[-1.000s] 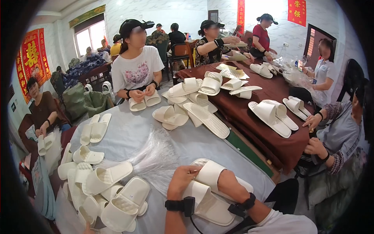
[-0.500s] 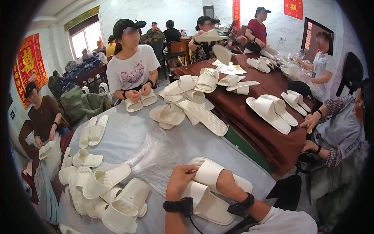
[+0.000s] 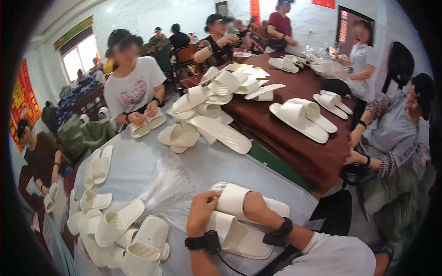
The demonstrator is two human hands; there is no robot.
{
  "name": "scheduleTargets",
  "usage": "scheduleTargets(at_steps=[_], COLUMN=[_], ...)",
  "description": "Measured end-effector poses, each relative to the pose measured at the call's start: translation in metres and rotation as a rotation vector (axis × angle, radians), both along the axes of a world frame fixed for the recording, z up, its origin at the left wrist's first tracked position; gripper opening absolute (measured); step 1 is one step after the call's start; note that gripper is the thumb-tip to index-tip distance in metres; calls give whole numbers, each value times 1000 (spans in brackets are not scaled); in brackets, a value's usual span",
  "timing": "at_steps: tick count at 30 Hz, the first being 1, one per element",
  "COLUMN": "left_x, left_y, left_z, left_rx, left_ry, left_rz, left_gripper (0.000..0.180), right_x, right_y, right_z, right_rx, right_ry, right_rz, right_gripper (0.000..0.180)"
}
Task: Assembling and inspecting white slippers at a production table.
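Note:
Two cream slippers lie side by side in front of me, toes to the left. My left hand point(image 3: 201, 210) is closed with its fingertips at the toe opening of the far slipper point(image 3: 231, 198), pinching the edge of its strap. My right hand point(image 3: 258, 209) reaches into that strap from the heel side, and its fingers are hidden inside. The near slipper point(image 3: 241, 241) rests under my wrists, untouched by any visible fingertip. Beyond my left hand lies a fanned bundle of thin clear strands point(image 3: 170, 186). Black bands with small boxes circle both wrists.
A heap of cream slippers point(image 3: 142, 250) covers the table's left side. Another slipper pile point(image 3: 221, 131) spans the seam with the brown-covered table point(image 3: 262, 122). Across from me a person in a white T-shirt point(image 3: 136, 87) handles a pair. Another person point(image 3: 391, 124) sits at the right.
The whole view has shifted, so things sit further left. My hands keep their hold around the far slipper. A person at the back has lowered the slippers they held up.

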State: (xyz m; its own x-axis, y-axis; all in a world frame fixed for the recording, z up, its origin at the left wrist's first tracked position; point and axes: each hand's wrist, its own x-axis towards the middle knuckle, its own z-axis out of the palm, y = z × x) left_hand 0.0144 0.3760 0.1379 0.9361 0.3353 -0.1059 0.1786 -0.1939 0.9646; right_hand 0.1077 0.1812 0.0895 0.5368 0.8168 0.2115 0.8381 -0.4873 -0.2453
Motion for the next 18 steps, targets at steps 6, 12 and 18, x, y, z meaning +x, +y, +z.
scheduleTargets(at_steps=[6,12,18], left_x=[2,-5,0], left_y=[7,24,22], left_z=[-5,10,9], left_rx=[8,-263,-298], left_ry=[-136,-294,-462], left_rz=[190,268,181], left_gripper=[13,15,13], right_x=[-4,-3,13], right_y=[-15,-51,11], right_z=[59,116,152], right_rx=[1,-30,242], right_ry=[527,593,250], right_rz=[66,260,324], right_gripper=[22,39,39])
